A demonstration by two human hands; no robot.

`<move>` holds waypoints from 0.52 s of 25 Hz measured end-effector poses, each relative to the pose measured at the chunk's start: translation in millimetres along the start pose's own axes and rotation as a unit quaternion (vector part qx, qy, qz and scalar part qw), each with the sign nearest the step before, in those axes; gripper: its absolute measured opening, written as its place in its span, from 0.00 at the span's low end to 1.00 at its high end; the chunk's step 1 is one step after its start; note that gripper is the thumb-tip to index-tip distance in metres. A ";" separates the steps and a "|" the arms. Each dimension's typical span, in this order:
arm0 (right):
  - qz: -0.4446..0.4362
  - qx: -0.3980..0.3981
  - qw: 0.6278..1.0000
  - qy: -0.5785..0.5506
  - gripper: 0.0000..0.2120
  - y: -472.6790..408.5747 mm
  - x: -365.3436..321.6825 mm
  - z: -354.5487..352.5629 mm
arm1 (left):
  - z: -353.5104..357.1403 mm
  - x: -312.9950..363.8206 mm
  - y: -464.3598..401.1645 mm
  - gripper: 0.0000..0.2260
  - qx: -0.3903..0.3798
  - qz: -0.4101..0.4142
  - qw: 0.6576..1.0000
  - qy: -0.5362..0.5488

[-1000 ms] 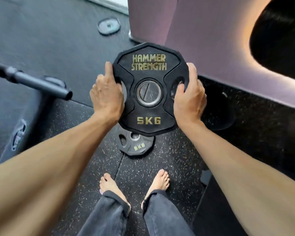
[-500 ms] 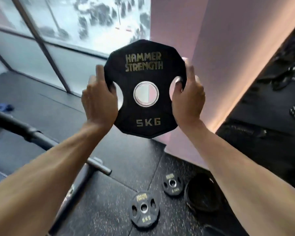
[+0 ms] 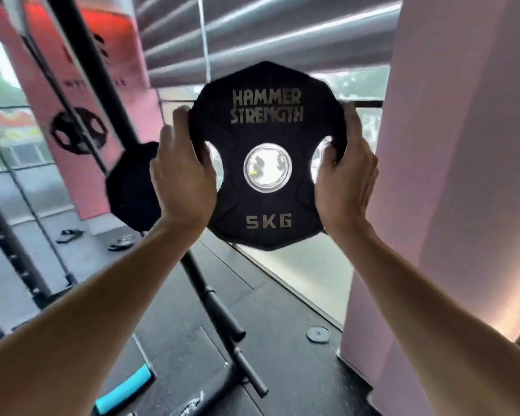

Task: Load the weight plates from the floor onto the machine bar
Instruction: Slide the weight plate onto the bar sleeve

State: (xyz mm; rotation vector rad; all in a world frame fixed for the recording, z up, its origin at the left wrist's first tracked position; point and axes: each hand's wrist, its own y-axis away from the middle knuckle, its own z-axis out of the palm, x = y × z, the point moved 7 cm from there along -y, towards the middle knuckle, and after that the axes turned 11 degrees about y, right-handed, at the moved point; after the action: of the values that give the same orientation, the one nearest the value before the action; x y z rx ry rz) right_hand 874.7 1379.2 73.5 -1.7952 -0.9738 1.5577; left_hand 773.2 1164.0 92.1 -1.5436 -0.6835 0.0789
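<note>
A black 5 kg weight plate (image 3: 267,205) marked HAMMER STRENGTH is held upright at chest height in front of me. My left hand (image 3: 182,175) grips its left grip hole and my right hand (image 3: 344,178) grips its right one. Light shows through the plate's centre hole. Just left of it, partly behind my left hand, another black plate (image 3: 129,190) hangs on the machine. A further plate (image 3: 78,135) sits higher up on the blurred rack at the left. The bar end itself is hidden.
A black machine frame (image 3: 222,319) with pegs runs down across the floor below my arms. A pink pillar (image 3: 451,175) stands close on the right. A small disc (image 3: 318,334) lies on the floor near the pillar. A turquoise padded handle (image 3: 123,391) shows bottom left.
I have raised the plate from floor level to chest height with both hands, and my view has swung up and left from the floor plates to the machine and window.
</note>
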 end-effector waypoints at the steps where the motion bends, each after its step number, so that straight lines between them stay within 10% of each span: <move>1: -0.007 -0.004 1.000 -0.024 0.26 6.1 -20.7 -2.1 | -24.8 -2.1 -5.2 0.20 0.009 0.004 1.000 -0.001; 13: -0.060 -0.086 0.964 -0.244 0.26 105.4 -259.8 -10.6 | -329.8 -16.7 -34.3 0.20 0.102 0.021 0.982 -0.154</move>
State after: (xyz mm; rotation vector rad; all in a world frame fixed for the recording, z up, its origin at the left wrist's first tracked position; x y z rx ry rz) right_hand 886.6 1106.9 139.9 -1.4490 -1.4556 1.9308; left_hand 895.2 861.9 156.5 -1.3588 -0.8593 0.4148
